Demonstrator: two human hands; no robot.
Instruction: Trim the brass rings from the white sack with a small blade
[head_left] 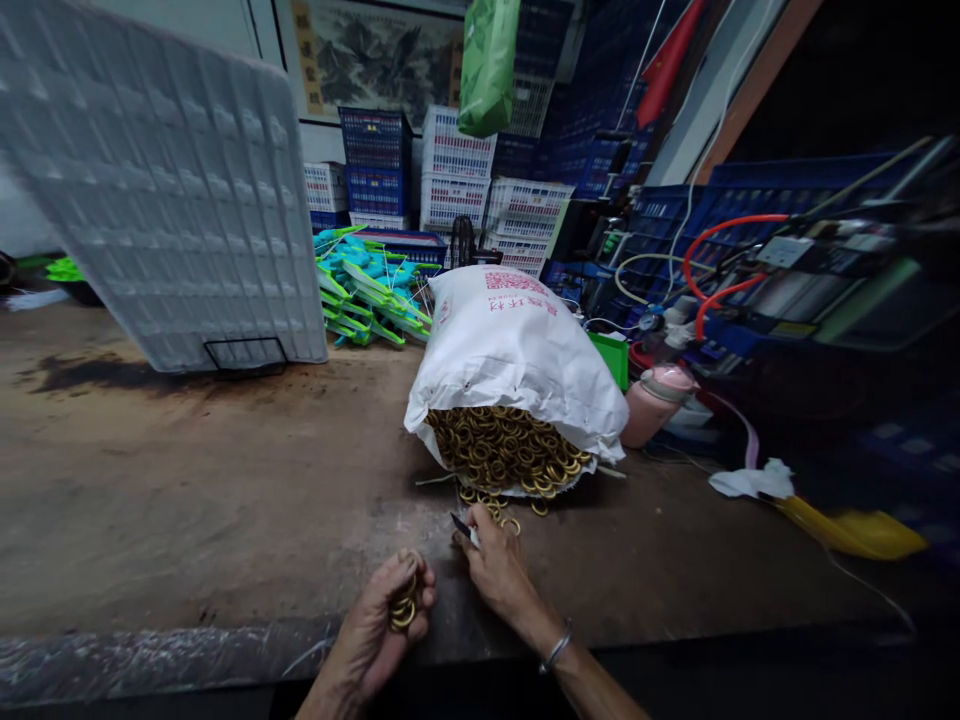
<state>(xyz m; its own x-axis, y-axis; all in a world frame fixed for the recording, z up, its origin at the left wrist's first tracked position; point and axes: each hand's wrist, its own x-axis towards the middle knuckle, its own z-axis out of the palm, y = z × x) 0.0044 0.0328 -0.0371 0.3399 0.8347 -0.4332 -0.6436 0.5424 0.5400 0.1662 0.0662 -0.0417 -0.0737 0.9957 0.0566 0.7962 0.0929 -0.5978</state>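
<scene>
A white woven sack [510, 350] lies on its side on the brown workbench [187, 500], its mouth open toward me and full of brass rings [502, 450]. Several rings have spilled in front of it. My left hand [390, 610] is curled round a bunch of brass rings near the bench's front edge. My right hand [491, 555], with a bracelet at the wrist, is just before the spilled rings and pinches a small dark tool [463, 528] between its fingers.
A large white moulded tray [165, 190] leans on a wire stand at the back left. Green and blue plastic parts [367, 290] are piled behind the sack. Stacked crates [457, 170], a pink bottle [656, 400], red hoses and a yellow object [855, 530] crowd the right.
</scene>
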